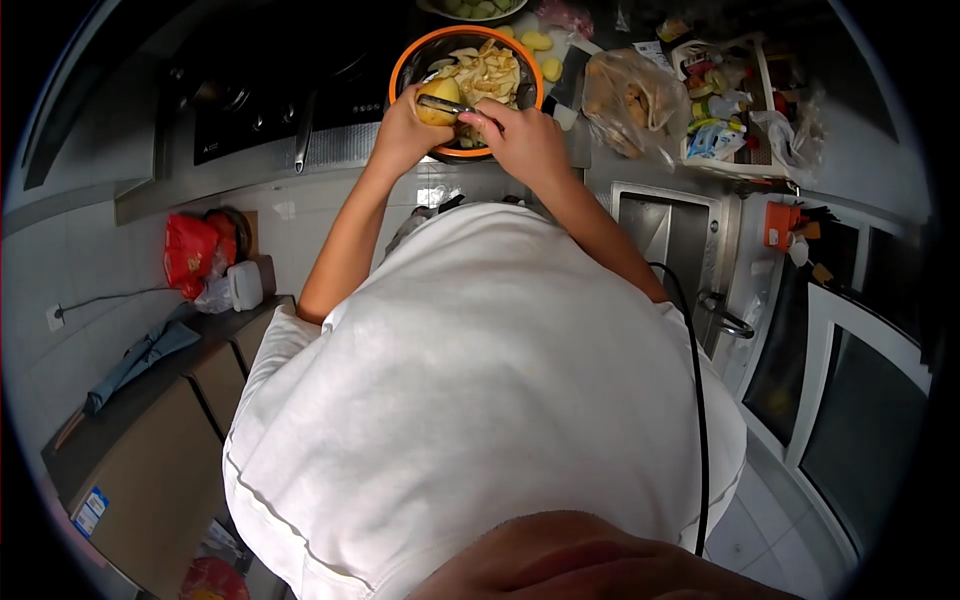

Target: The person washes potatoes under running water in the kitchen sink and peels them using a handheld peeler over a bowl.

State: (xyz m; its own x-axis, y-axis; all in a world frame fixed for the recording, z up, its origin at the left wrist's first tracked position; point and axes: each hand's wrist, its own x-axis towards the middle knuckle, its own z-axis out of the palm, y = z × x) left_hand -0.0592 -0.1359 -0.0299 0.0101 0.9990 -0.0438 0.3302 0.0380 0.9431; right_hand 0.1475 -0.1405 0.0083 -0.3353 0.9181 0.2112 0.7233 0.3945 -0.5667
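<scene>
My left hand (402, 130) is closed round a yellow potato (436, 90), held over the near left part of an orange-rimmed bin (541, 90). A peeler (440, 104) lies across the potato, its handle gripped by my right hand (525, 138). Pale peelings (485, 72) heap up inside the bin, below and beyond my hands. Right of the bin, several peeled potatoes (537, 41) rest on the counter area, close to a dark, broad knife blade (573, 75).
A clear plastic bag (640, 105) with brownish lumps sits right of the knife. Beyond it stands a white basket (720, 165) of packets. The sink (660, 225) is at my right, the black stove (270, 100) at my left. A bowl (475, 18) of pale green pieces is at the back.
</scene>
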